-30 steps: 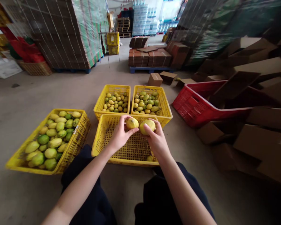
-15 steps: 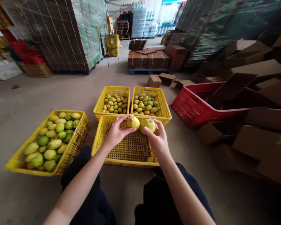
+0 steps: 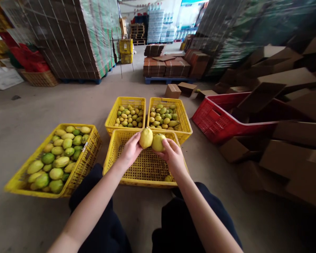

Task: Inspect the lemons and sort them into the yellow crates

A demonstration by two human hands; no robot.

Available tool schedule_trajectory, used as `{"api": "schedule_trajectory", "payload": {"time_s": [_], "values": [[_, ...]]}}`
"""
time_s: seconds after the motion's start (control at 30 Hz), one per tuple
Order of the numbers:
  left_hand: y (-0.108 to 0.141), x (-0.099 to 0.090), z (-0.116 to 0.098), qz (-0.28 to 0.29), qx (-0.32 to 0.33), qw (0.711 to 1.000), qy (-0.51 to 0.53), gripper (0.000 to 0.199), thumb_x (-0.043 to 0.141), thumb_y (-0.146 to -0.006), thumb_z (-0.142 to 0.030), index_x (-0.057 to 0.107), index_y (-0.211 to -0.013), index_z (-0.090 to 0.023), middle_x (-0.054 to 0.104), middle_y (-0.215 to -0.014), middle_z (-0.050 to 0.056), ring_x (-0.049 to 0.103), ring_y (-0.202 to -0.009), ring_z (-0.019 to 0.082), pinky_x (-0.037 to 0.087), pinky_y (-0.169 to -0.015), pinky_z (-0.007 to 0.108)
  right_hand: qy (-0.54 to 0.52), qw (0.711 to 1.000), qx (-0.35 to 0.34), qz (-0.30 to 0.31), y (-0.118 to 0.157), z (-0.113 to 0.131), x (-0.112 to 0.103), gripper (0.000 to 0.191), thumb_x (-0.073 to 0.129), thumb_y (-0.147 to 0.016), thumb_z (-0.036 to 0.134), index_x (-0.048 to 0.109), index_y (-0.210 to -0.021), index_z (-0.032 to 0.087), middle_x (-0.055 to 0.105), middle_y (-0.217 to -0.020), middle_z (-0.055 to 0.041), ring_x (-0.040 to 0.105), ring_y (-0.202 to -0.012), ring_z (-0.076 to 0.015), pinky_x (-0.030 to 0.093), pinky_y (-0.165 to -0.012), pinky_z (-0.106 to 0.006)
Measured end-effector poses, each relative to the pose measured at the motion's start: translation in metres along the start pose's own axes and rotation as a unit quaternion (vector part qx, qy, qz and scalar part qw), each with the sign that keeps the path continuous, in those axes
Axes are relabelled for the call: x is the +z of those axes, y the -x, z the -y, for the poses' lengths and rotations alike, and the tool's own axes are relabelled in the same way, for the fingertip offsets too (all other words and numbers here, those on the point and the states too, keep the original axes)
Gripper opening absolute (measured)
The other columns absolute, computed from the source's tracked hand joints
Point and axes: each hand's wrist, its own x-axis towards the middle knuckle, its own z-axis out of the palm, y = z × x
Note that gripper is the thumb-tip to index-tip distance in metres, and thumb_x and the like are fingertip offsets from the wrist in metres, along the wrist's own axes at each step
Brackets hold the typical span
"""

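Observation:
My left hand (image 3: 131, 149) is closed round a yellow lemon (image 3: 146, 137), which stands nearly upright in the fingers. My right hand (image 3: 172, 153) grips a second, greener-yellow lemon (image 3: 158, 142) close beside it. Both are held over the near yellow crate (image 3: 137, 172), where a lemon (image 3: 168, 178) lies in the front right corner. Behind it stand two yellow crates, the left one (image 3: 112, 112) and the right one (image 3: 185, 121), each with many lemons. At the left a further yellow crate (image 3: 92, 154) holds larger yellow and green lemons (image 3: 61, 161).
A red crate (image 3: 213, 123) with cardboard in it stands at the right, amid heaped open cardboard boxes (image 3: 287, 165). Flattened cartons (image 3: 165, 66) lie on a blue pallet ahead. Wrapped stacks (image 3: 68, 38) rise on both sides.
Both lemons have been turned in my fingers and have shifted slightly left. The left lemon now stands more upright, and my right fingers have moved to its lemon's right side.

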Motion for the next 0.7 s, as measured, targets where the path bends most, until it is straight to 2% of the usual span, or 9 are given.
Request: {"api": "schedule_trajectory", "payload": {"time_s": [0.07, 0.17, 0.3, 0.4, 0.53, 0.7], "values": [[0.000, 0.001, 0.006, -0.009, 0.005, 1.000, -0.003, 0.041, 0.066, -0.080, -0.050, 0.062, -0.105, -0.018, 0.067, -0.111, 0.009, 0.058, -0.117, 0.025, 0.050, -0.096, 0.038, -0.004, 1.000, 0.013, 0.013, 0.001, -0.005, 0.004, 0.040, 0.075, -0.071, 0.054, 0.067, -0.090, 0.020, 0.069, -0.097, -0.0036, 0.068, -0.085, -0.0197, 0.063, -0.069, -0.034], [0.000, -0.001, 0.012, -0.008, 0.011, 0.999, -0.035, 0.044, 0.075, -0.075, -0.042, 0.058, -0.108, -0.020, 0.065, -0.110, 0.006, 0.059, -0.111, 0.021, 0.047, -0.098, 0.036, -0.006, 0.999, 0.017, 0.028, 0.002, -0.011, 0.007, 0.038, 0.077, -0.070, 0.051, 0.068, -0.092, 0.021, 0.070, -0.099, -0.0034, 0.069, -0.086, -0.0192, 0.063, -0.071, -0.033], [0.001, -0.004, 0.015, -0.049, 0.033, 0.994, -0.089, 0.047, 0.081, -0.070, -0.036, 0.054, -0.105, -0.022, 0.063, -0.103, 0.003, 0.060, -0.102, 0.018, 0.047, -0.095, 0.034, 0.012, 0.999, 0.024, 0.038, 0.002, -0.011, 0.010, 0.040, 0.085, -0.062, 0.042, 0.067, -0.090, 0.021, 0.070, -0.091, -0.0011, 0.069, -0.079, -0.0178, 0.063, -0.074, -0.034], [0.001, -0.002, 0.013, -0.073, 0.029, 0.993, -0.087, 0.038, 0.079, -0.071, -0.037, 0.056, -0.097, -0.021, 0.062, -0.095, 0.001, 0.060, -0.095, 0.016, 0.047, -0.091, 0.031, 0.049, 0.997, 0.032, 0.047, 0.003, -0.010, 0.013, 0.039, 0.086, -0.060, 0.040, 0.063, -0.085, 0.020, 0.068, -0.078, 0.0010, 0.067, -0.063, -0.0158, 0.063, -0.062, -0.033], [0.001, 0.001, 0.010, -0.093, -0.006, 0.994, -0.063, 0.030, 0.074, -0.074, -0.036, 0.058, -0.094, -0.019, 0.064, -0.094, 0.001, 0.059, -0.094, 0.014, 0.045, -0.090, 0.027, 0.076, 0.995, 0.042, 0.056, 0.005, -0.012, 0.014, 0.042, 0.082, -0.065, 0.043, 0.055, -0.088, 0.021, 0.061, -0.061, 0.0053, 0.059, -0.044, -0.0127, 0.052, -0.041, -0.025], [-0.002, -0.001, 0.009, -0.065, -0.060, 0.996, -0.012, 0.019, 0.069, -0.080, -0.034, 0.062, -0.087, -0.018, 0.066, -0.084, 0.001, 0.061, -0.086, 0.013, 0.048, -0.083, 0.025, 0.008, 0.997, 0.070, 0.026, 0.005, -0.016, 0.014, 0.040, 0.075, -0.069, 0.044, 0.045, -0.087, 0.024, 0.060, -0.063, 0.0069, 0.055, -0.036, -0.0109, 0.037, -0.030, -0.020]]}}
